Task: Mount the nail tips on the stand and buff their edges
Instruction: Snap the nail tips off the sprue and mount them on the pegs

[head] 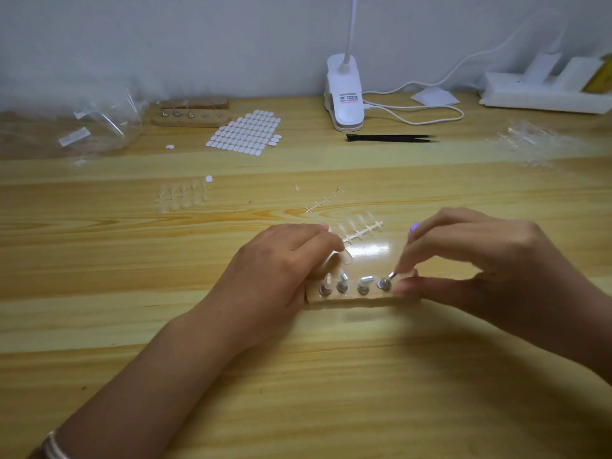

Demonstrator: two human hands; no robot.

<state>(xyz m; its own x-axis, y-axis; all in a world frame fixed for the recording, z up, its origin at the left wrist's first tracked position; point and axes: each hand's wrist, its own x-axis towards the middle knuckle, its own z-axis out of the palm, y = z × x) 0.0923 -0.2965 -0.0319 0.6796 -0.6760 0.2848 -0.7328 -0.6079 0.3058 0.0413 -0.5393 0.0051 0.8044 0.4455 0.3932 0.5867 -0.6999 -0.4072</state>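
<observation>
A small wooden stand (347, 298) lies on the table in front of me, with several metal holder pegs (363, 286) standing in it. The leftmost peg carries a clear nail tip (328, 280). My left hand (278, 270) rests at the stand's left end and pinches a clear nail tip (346, 257) between thumb and forefinger. My right hand (480, 260) is at the stand's right end, its fingertips pinching the rightmost peg (385, 282). A strip of clear nail tips on a sprue (362, 228) lies just behind the stand.
An empty sprue (326, 200), loose nail tips (182, 195), a sheet of white adhesive tabs (245, 132), a second wooden stand (190, 114) and clear bags (99, 127) lie further back. Black tweezers (390, 138), a white clip lamp (344, 94), its cable and a power strip (543, 91) stand at the rear right.
</observation>
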